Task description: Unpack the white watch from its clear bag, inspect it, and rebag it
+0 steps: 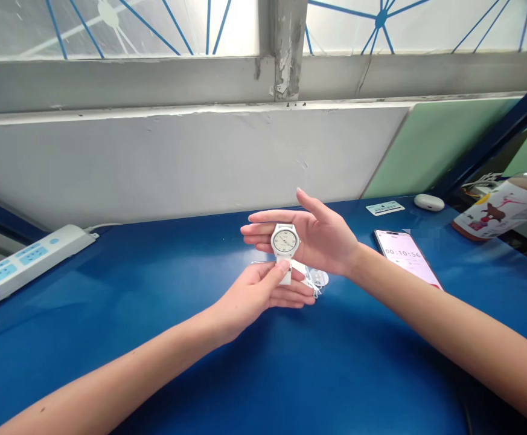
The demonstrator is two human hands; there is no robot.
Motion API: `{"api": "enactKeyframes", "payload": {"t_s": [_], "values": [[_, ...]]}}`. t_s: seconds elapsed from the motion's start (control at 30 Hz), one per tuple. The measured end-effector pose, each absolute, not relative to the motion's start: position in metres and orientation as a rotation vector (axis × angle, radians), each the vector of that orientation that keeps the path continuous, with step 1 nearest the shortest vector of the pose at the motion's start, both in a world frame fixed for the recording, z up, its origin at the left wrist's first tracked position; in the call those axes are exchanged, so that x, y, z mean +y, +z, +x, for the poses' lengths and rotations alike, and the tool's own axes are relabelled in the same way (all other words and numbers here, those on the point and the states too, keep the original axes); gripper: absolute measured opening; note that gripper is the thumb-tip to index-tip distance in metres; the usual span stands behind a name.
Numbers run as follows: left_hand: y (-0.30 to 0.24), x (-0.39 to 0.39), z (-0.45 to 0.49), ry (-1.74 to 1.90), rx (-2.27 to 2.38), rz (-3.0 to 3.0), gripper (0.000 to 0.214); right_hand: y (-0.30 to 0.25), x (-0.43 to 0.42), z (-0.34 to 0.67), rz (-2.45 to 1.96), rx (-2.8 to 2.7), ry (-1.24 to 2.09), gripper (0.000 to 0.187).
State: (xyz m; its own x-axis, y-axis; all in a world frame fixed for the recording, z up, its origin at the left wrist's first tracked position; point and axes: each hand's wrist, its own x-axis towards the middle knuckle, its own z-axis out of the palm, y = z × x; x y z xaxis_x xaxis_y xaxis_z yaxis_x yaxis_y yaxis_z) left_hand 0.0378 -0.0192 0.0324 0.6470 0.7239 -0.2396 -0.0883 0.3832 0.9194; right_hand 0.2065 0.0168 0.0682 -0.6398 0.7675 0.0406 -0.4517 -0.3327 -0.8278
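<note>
A white wristwatch (285,240) with a round pale dial stands upright above the blue table (154,338). My left hand (263,296) pinches its lower strap between thumb and fingers. My right hand (317,235) is open, palm facing left, fingers stretched out just behind the watch face, touching or nearly touching it. A clear plastic wrapper (317,279) lies on the table below my right hand.
A phone (405,254) showing a timer lies face up to the right. A white card (384,208) and a small white case (428,202) sit near the wall. A printed pouch (503,208) lies far right. A white power strip (23,260) lies at the left.
</note>
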Motion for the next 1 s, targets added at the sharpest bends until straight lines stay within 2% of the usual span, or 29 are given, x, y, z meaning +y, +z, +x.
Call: {"api": "enactKeyframes", "payload": {"t_s": [0.37,0.57,0.67,0.77,0.87,1.0], "values": [[0.037,-0.017,0.039,0.622,0.754,1.001,0.044,0.065,0.02,0.207,-0.399,-1.127,2.03,0.052],[0.039,-0.015,0.038,0.626,0.862,1.016,0.038,0.069,0.019,0.208,-0.488,-1.243,1.922,0.044],[0.042,-0.01,0.034,0.682,0.846,1.128,0.038,0.075,0.018,0.212,-0.596,-1.381,1.737,0.037],[0.042,-0.005,0.026,0.799,0.916,1.506,0.038,0.078,0.012,0.223,-0.716,-1.525,1.443,0.029],[0.038,-0.001,0.018,0.908,1.076,2.058,0.036,0.071,-0.005,0.237,-0.851,-1.59,1.147,0.033],[0.03,-0.002,0.015,0.934,0.988,2.484,0.029,0.049,-0.038,0.251,-1.053,-1.717,0.929,0.041]]}}
